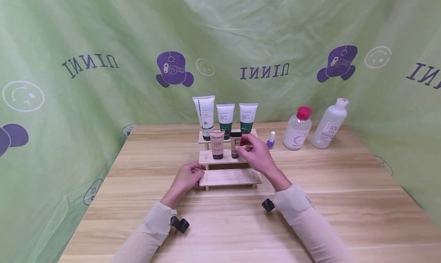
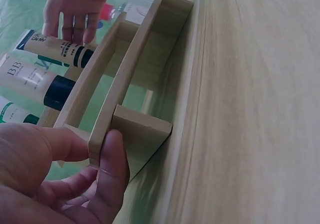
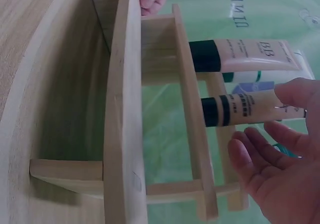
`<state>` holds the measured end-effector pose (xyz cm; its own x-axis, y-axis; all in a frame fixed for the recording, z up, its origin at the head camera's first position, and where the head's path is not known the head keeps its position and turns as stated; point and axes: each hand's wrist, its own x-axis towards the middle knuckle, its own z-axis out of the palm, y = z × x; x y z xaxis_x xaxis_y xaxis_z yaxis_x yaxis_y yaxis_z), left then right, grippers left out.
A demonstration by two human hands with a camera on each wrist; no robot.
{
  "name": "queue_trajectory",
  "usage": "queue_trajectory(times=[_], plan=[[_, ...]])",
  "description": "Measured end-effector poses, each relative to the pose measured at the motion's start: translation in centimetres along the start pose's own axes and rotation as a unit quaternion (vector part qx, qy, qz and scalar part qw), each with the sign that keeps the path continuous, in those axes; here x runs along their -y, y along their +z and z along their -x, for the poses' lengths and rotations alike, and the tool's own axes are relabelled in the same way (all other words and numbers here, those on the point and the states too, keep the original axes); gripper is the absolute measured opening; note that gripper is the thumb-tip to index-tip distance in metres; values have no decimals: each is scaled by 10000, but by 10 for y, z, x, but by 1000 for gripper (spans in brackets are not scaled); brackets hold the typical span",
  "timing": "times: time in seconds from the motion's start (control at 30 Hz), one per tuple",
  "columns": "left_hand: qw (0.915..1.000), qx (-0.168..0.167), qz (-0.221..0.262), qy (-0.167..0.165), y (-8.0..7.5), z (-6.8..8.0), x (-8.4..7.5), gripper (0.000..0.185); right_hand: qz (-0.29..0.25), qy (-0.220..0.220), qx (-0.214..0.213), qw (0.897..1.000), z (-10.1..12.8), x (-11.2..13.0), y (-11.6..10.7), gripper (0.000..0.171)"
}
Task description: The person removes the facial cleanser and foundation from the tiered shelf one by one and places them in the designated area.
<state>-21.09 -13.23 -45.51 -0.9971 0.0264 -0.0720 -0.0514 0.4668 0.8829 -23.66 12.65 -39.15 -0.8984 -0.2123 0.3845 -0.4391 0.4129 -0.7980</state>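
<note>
At frame centre the right hand (image 1: 256, 154), fingers loosely spread and grasping nothing, sits just right of the upright dark-capped tube (image 1: 235, 144) on the wooden rack's (image 1: 230, 177) middle step, while the farther left hand (image 1: 186, 178) grips the lowest step's left end.

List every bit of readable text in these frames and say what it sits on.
"BB": beige tube on the rack's middle step; also legible from the right wrist.
"INNIU" (reads mirrored): printed repeatedly on the green backdrop.
Small print on the slimmer tube by the right hand: too blurred.
Labels on the three back tubes and two clear bottles: too small.
</note>
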Motion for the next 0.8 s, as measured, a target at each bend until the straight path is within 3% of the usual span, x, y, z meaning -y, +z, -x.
queue_trajectory(times=[0.53,0.8], plan=[[9999,22,-139,49,-1,1,0,11,39,108,24,9999,-2,-1,14,23],[9999,6,-115,73,-1,1,0,9,217,-159,-99,9996,0,3,9,21]])
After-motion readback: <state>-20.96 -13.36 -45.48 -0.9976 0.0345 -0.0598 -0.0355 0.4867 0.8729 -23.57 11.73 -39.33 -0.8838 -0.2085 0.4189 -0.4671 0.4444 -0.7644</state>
